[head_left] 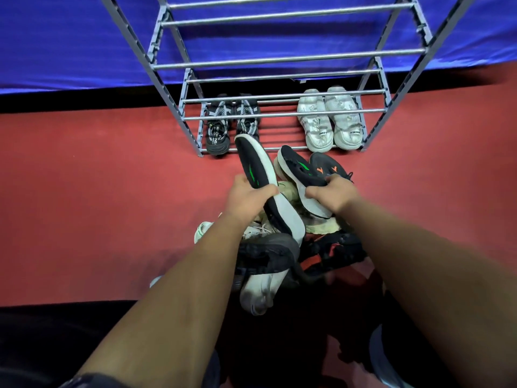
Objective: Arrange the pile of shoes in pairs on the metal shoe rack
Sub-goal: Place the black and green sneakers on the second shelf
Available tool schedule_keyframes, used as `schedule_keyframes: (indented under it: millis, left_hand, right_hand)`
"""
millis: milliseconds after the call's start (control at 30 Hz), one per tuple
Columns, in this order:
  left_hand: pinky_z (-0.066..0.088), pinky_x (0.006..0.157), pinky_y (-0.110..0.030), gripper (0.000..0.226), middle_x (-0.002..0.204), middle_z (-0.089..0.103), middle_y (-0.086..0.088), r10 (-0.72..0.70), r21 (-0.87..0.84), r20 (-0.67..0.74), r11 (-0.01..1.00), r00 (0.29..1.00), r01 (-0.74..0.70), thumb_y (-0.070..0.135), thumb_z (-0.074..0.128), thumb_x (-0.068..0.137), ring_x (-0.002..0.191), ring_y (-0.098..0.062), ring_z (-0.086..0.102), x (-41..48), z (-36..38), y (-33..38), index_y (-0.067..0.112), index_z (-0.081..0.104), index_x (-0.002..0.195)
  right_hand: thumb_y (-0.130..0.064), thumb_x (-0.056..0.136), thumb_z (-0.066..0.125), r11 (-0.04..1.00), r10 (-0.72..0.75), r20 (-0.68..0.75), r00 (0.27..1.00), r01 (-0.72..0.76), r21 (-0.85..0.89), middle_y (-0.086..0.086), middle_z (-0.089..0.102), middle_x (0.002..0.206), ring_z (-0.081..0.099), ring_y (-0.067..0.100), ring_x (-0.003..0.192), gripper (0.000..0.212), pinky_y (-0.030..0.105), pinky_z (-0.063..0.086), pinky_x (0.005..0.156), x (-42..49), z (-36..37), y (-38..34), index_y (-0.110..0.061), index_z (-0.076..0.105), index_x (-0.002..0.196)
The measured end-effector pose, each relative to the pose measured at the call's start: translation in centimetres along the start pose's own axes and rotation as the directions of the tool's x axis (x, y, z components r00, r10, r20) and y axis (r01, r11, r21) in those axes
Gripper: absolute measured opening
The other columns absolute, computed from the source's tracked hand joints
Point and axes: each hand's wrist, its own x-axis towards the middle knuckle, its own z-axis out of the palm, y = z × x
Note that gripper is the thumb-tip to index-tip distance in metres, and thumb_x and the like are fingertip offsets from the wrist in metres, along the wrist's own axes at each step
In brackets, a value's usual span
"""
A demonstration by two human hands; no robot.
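I see my left hand (246, 196) clamped around a black shoe with a green mark (261, 180), sole turned right. My right hand (333, 193) is closed on its matching shoe (300, 175), lifted over the pile of shoes (279, 256) on the red floor (112, 205). Just beyond, the metal shoe rack (279, 114) holds a black-and-white pair (232, 123) on the left of its lowest shelf and a white pair (330, 119) on the right. A blue cloth (70, 46) hangs behind the rack.
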Motion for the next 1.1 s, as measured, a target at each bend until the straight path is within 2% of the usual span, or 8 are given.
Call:
schedule_keyframes:
  millis: [100, 233, 400, 600, 733, 900, 1000, 1100]
  left_hand:
    - [0.063, 0.085, -0.040, 0.074, 0.111, 0.079, -0.001, 0.027, -0.242, 0.046, 0.970, 0.999, -0.015, 0.030, 0.082, 0.077, 0.100, -0.020, 0.078, -0.3, 0.0, 1.0, 0.031, 0.047, 0.142]
    - [0.063, 0.085, -0.048, 0.052, 0.103, 0.076, -0.003, -0.098, -0.576, 0.105, 0.805, 0.990, 0.141, 0.047, 0.072, 0.085, 0.102, -0.028, 0.073, -1.1, 0.3, 2.3, 0.020, 0.062, 0.128]
    - [0.056, 0.087, -0.049, 0.035, 0.096, 0.079, -0.009, -0.153, -0.666, 0.279, 0.680, 0.948, 0.305, 0.045, 0.062, 0.093, 0.099, -0.034, 0.073, -2.1, -0.6, 3.1, 0.015, 0.065, 0.112]
    - [0.061, 0.074, -0.038, 0.058, 0.096, 0.078, -0.009, -0.262, -0.007, -0.016, 0.965, 0.965, 0.262, 0.033, 0.085, 0.070, 0.084, -0.029, 0.076, -1.6, -2.2, 0.5, 0.008, 0.066, 0.118]
    - [0.058, 0.076, -0.034, 0.057, 0.092, 0.072, -0.006, -0.237, 0.539, -0.088, 0.806, 0.968, 0.246, 0.044, 0.084, 0.066, 0.085, -0.028, 0.073, -2.0, -3.0, -2.2, 0.010, 0.070, 0.109]
    - [0.053, 0.105, -0.043, 0.121, 0.135, 0.059, -0.009, -0.339, 0.639, -0.162, 0.680, 0.927, 0.361, 0.070, 0.083, 0.049, 0.124, -0.034, 0.063, -1.5, -2.8, -3.6, 0.009, 0.048, 0.148]
    - [0.045, 0.107, -0.043, 0.114, 0.143, 0.038, -0.012, -0.368, 0.699, -0.191, 0.600, 0.910, 0.389, 0.071, 0.080, 0.072, 0.139, -0.036, 0.046, -1.8, -2.5, -2.7, 0.009, 0.035, 0.157]
    - [0.036, 0.112, -0.039, 0.094, 0.145, 0.049, -0.006, -0.369, 0.737, -0.168, 0.569, 0.914, 0.365, 0.073, 0.072, 0.077, 0.141, -0.032, 0.046, -1.9, -2.6, -2.2, 0.018, 0.049, 0.149]
  right_hand:
    - [-0.048, 0.075, 0.076, 0.999, -0.004, -0.019, 1.000, 0.005, 0.032, -0.005, 0.068, 0.094, 0.064, 0.017, 0.087, 0.038, 0.035, 0.053, 0.079, -0.5, -0.1, -0.3, -0.024, 0.062, 0.100]
    - [-0.053, 0.069, 0.074, 0.998, -0.002, -0.033, 0.999, 0.004, 0.056, -0.003, 0.071, 0.098, 0.067, 0.022, 0.094, 0.053, 0.039, 0.057, 0.087, -1.1, -0.4, -0.3, -0.023, 0.063, 0.110]
    - [-0.057, 0.069, 0.074, 0.999, -0.016, -0.049, 0.999, 0.014, -0.035, 0.000, 0.068, 0.109, 0.065, 0.028, 0.102, 0.071, 0.044, 0.057, 0.092, -1.8, -1.0, 0.2, -0.020, 0.055, 0.127]
    - [-0.068, 0.071, 0.067, 0.932, -0.052, -0.040, 0.998, 0.034, -0.361, 0.008, 0.067, 0.116, 0.065, 0.033, 0.105, 0.085, 0.041, 0.053, 0.085, -2.7, -0.6, 0.7, -0.015, 0.047, 0.134]
    - [-0.066, 0.070, 0.078, 0.928, -0.001, 0.049, 0.999, 0.019, -0.373, 0.015, 0.059, 0.138, 0.060, 0.037, 0.124, 0.099, 0.046, 0.053, 0.099, -2.7, 0.6, 1.4, -0.008, 0.041, 0.141]
    - [-0.079, 0.071, 0.075, 0.887, 0.014, 0.028, 1.000, 0.001, -0.462, 0.017, 0.046, 0.149, 0.047, 0.042, 0.137, 0.110, 0.052, 0.047, 0.109, -2.8, 2.3, 1.9, -0.007, 0.038, 0.145]
    - [-0.081, 0.074, 0.071, 0.859, 0.017, 0.000, 1.000, -0.015, -0.511, 0.015, 0.040, 0.154, 0.040, 0.039, 0.141, 0.114, 0.051, 0.043, 0.112, -2.8, 3.3, 2.0, -0.007, 0.031, 0.151]
    - [-0.070, 0.077, 0.078, 0.817, 0.036, -0.017, 0.999, -0.039, -0.576, 0.011, 0.035, 0.158, 0.037, 0.035, 0.144, 0.122, 0.048, 0.040, 0.113, -2.8, 4.2, 2.3, -0.008, 0.016, 0.161]
